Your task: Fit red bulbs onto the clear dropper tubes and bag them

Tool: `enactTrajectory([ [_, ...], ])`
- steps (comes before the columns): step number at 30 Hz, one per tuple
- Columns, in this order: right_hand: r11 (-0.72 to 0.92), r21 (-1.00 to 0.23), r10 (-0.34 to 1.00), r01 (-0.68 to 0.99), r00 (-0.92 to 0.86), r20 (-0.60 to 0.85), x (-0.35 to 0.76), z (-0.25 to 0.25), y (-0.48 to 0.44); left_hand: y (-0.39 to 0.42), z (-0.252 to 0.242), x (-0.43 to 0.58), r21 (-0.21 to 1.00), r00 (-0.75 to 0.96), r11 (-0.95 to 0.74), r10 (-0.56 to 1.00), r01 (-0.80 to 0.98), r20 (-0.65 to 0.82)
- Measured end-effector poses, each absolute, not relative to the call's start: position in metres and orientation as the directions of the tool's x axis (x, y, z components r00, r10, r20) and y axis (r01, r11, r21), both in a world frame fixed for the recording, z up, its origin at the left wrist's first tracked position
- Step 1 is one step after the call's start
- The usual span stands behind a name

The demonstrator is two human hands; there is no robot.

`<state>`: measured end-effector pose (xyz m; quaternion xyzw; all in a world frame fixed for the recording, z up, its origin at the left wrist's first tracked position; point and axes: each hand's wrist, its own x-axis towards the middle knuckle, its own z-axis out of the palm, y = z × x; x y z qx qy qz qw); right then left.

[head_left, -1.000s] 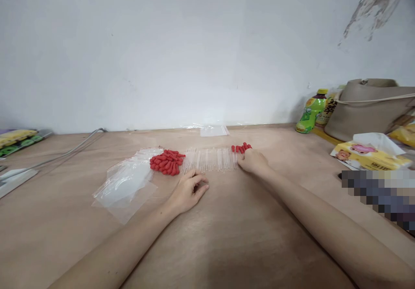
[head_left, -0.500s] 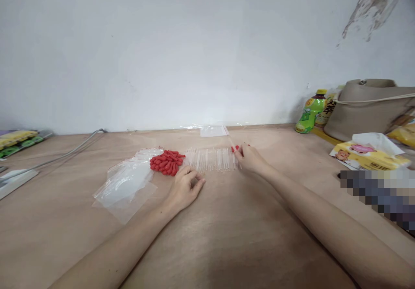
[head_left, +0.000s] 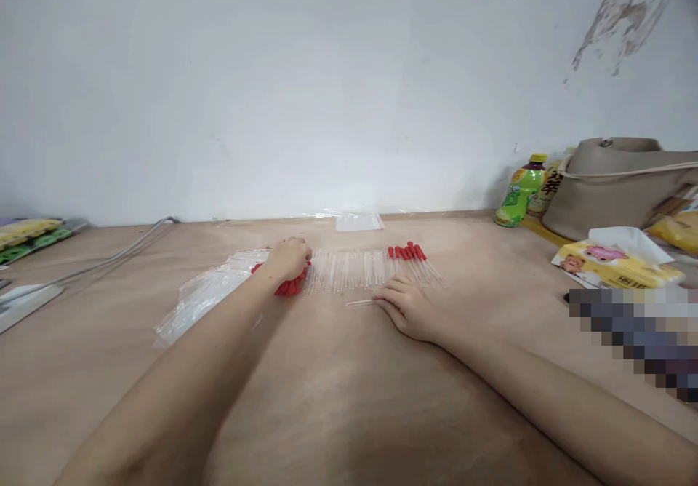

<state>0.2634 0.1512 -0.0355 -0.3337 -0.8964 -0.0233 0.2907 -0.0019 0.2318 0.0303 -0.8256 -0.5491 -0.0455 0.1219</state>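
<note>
My left hand [head_left: 289, 259] is over the pile of red rubber dropper bulbs [head_left: 291, 284]. Its fingers are closed at the pile's right side, with a bit of red at their tips. Much of the pile is hidden under this hand. My right hand [head_left: 406, 305] rests low over the table, closed on one end of a thin clear glass tube [head_left: 357, 303] that points left. Between the hands lies a row of similar clear tubes [head_left: 349, 269]. Several tubes with red bulbs on their tops [head_left: 408, 252] lie just beyond my right hand.
Clear plastic bags [head_left: 204, 297] lie left of the pile, another bag [head_left: 360, 222] by the wall. At right are a green drink bottle [head_left: 520, 191], a grey-beige bag [head_left: 611, 188] and a tissue pack [head_left: 616, 257]. A cable [head_left: 120, 255] and power strip [head_left: 27, 304] are at left.
My left hand has moved up and left onto the red bulbs. My right hand has left the red-topped tubes, come nearer, and now holds a bare tube.
</note>
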Motion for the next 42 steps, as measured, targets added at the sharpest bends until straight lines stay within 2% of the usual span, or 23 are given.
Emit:
enactTrajectory([
  [6, 0.758, -0.166, 0.616, 0.631, -0.607, 0.503, 0.261, -0.033, 0.150, 0.241, 0.033, -0.002, -0.141, 0.429, -0.409, 0.887, 0.902, 0.170],
  [9, 0.734, -0.228, 0.652, 0.640, -0.569, 0.502, 0.257, -0.032, 0.149, 0.233, 0.037, 0.000, -0.130, 0.439, -0.420, 0.867, 0.898, 0.234],
  [12, 0.711, -0.320, 0.688, 0.627, -0.526, 0.500, 0.250, -0.032, 0.149, 0.212, 0.031, 0.006, -0.108, 0.462, -0.457, 0.806, 0.883, 0.370],
  [14, 0.696, -0.370, 0.709, 0.615, -0.509, 0.488, 0.247, -0.033, 0.150, 0.192, 0.019, 0.012, -0.030, 0.515, -0.574, 0.710, 0.819, 0.481],
  [17, 0.677, -0.404, 0.731, 0.615, -0.497, 0.468, 0.244, -0.034, 0.152, 0.163, -0.004, 0.020, 0.134, 0.537, -0.655, 0.704, 0.743, 0.464],
  [20, 0.666, -0.391, 0.737, 0.636, -0.476, 0.481, 0.244, -0.036, 0.153, 0.145, -0.021, 0.024, 0.249, 0.508, -0.643, 0.742, 0.724, 0.437],
  [23, 0.657, -0.389, 0.739, 0.646, -0.450, 0.500, 0.245, -0.036, 0.152, 0.143, -0.028, 0.024, 0.383, 0.394, -0.589, 0.786, 0.711, 0.476],
  [25, 0.647, -0.417, 0.750, 0.638, -0.433, 0.501, 0.245, -0.036, 0.151, 0.144, -0.028, 0.024, 0.427, 0.362, -0.592, 0.783, 0.683, 0.506],
  [30, 0.675, -0.506, 0.736, 0.537, -0.447, 0.508, 0.246, -0.036, 0.149, 0.143, -0.024, 0.027, 0.378, 0.458, -0.668, 0.728, 0.641, 0.510],
  [38, 0.758, -0.434, 0.652, 0.486, -0.552, 0.520, 0.245, -0.034, 0.148, 0.139, -0.025, 0.032, 0.312, 0.487, -0.679, 0.710, 0.665, 0.509],
  [42, 0.766, -0.452, 0.643, 0.458, -0.566, 0.515, 0.246, -0.033, 0.149, 0.138, -0.025, 0.034, 0.307, 0.508, -0.695, 0.697, 0.650, 0.506],
])
